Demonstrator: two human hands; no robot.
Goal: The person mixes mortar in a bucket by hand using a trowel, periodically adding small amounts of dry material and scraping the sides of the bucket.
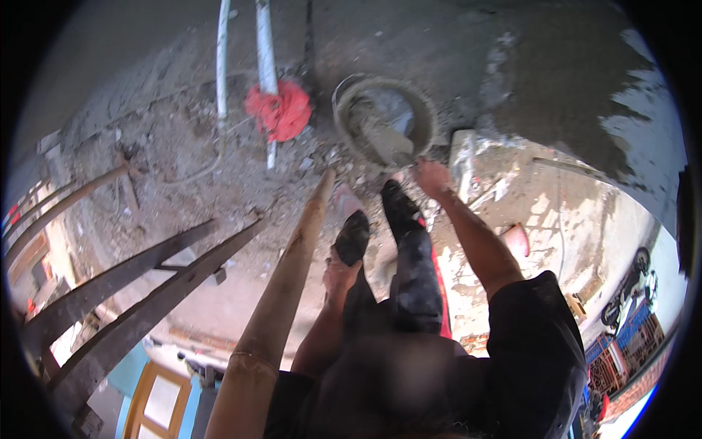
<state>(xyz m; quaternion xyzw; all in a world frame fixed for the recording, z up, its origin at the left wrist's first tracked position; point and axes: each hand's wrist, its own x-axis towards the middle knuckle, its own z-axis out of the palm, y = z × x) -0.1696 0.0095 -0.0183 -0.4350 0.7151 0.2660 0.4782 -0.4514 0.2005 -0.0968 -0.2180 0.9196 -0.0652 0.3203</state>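
Observation:
A round bucket (431, 110) of wet grey mortar stands on the rubble in front of my feet. At its near right rim, my right hand (433, 178) is closed round the handle end of what looks like a trowel (395, 144). The flat, mortar-smeared blade lies inside the bucket, and the grip is covered by my fingers. Lower and to the left, my left hand (341, 275) is wrapped round my left trouser leg (352, 238), holding no tool. Both my legs are bent, in dark trousers with a red stripe.
A bamboo pole (281, 300) slants close past my left arm. Dark beams (157, 285) stand farther left. Two white pipes rise beyond the rubble, with red cloth (278, 111) round one. Wet mortar (556, 95) coats the surface at the far right. A motorcycle (629, 293) stands at right.

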